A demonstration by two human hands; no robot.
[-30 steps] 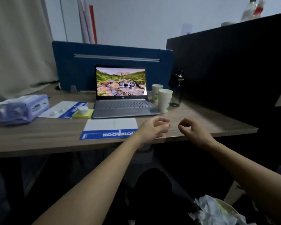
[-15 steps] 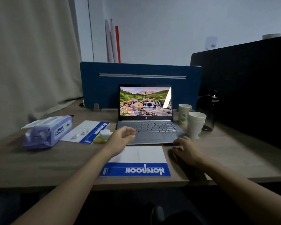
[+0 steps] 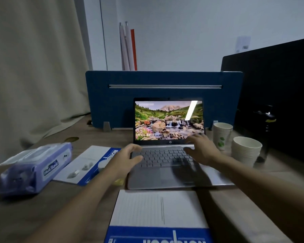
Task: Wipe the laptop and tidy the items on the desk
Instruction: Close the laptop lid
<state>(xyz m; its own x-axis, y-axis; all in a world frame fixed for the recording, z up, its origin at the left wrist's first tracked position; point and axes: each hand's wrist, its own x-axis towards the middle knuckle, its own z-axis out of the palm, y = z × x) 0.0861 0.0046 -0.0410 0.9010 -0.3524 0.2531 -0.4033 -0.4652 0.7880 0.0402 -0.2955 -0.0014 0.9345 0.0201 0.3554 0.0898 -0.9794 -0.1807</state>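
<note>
An open silver laptop (image 3: 167,174) with a landscape picture on its screen stands in the middle of the wooden desk (image 3: 42,207). My left hand (image 3: 125,161) hovers at the keyboard's left edge, fingers loosely spread, holding nothing. My right hand (image 3: 201,149) is over the right of the keyboard near the screen hinge, fingers spread and blurred. A purple pack of wet wipes (image 3: 36,168) lies at the left. One white and blue notebook (image 3: 158,216) lies in front of the laptop, another (image 3: 89,163) to its left with small white earbuds on it.
Two stacks of white paper cups (image 3: 245,150) stand right of the laptop, with a dark bottle (image 3: 268,134) behind them. A blue divider panel (image 3: 165,92) closes the back of the desk and a black partition the right. A curtain hangs at the left.
The view has moved closer to the desk. Both hands have gone forward from the desk's front edge to above the laptop keyboard, and their fingers have spread.
</note>
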